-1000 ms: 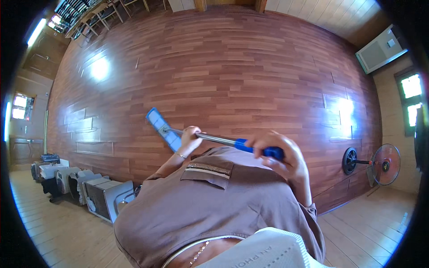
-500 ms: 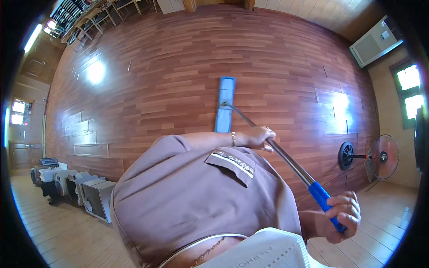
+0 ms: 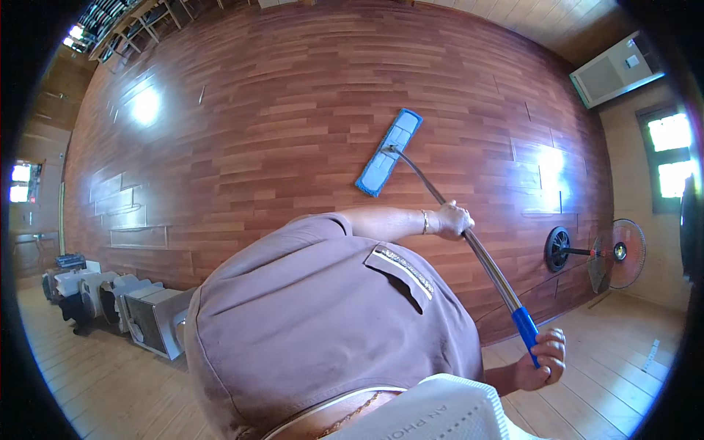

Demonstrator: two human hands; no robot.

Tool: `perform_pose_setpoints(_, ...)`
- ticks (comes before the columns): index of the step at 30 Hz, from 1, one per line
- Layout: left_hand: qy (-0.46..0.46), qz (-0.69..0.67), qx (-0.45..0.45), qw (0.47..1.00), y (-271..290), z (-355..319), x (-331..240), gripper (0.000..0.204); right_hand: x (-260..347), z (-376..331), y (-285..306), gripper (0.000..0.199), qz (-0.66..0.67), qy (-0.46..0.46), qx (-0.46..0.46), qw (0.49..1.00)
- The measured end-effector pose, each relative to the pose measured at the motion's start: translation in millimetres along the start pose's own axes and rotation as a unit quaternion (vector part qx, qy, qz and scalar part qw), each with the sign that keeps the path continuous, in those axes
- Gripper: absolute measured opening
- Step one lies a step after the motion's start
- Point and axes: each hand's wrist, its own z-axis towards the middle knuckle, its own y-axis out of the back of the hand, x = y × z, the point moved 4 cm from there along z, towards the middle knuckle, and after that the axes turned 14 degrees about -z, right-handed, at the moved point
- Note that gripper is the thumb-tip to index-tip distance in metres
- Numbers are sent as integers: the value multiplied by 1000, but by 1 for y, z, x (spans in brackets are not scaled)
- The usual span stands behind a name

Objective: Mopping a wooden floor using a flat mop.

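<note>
A flat mop with a light-blue rectangular head (image 3: pixel 400 137) lies on the reddish-brown plank floor (image 3: pixel 279 125), its head tilted with the far end to the right. Its metal pole (image 3: pixel 488 262) slants from the head down toward my right side and ends in a blue grip (image 3: pixel 526 334). My left hand (image 3: pixel 451 220), a gold bracelet at the wrist, is closed round the middle of the pole. Lower right, my right hand (image 3: pixel 540 361) wraps the blue grip near its end.
A standing fan (image 3: pixel 625 253) with a round black base (image 3: pixel 558 248) is at the right. Several grey and white box-like items (image 3: pixel 150 315) line the lower left. A white wall unit (image 3: pixel 616 72) is at upper right, and wooden chairs (image 3: pixel 150 26) are at the far left.
The mop head has moved farther away and turned clockwise from nearly straight to a slant. My left hand has reached forward and right; my right hand has shifted slightly left.
</note>
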Motion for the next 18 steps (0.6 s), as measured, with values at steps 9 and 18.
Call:
perform_pose_setpoints(9, 100, 27, -158, 982, 68, -79, 98, 5, 13, 17, -128, 27, 195, 39, 140, 970)
perform_pose_setpoints(18, 124, 57, -307, 942, 125, -236, 166, 11, 46, 14, -252, 21, 358, 40, 249, 899)
